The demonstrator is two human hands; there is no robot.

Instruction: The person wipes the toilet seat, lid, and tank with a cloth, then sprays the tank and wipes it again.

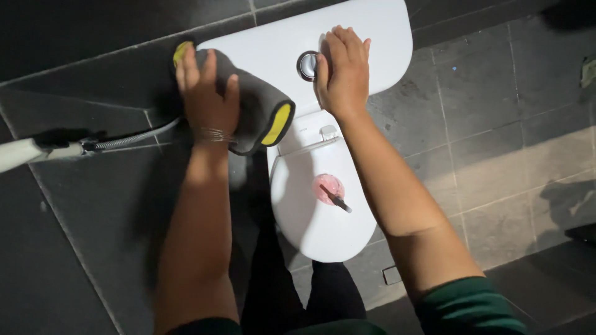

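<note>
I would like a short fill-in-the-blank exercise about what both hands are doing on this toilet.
The left hand presses a grey cloth with ____ edging on the white toilet tank lid.
The right hand rests flat beside the round ____ flush button.
A small pink object lies on the closed ____ seat lid.

Missing words: yellow; silver; white

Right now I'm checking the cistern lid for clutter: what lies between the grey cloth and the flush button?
Head view: only bare white cistern lid lies between the grey cloth under the left hand and the flush button, beside the right hand.
</note>
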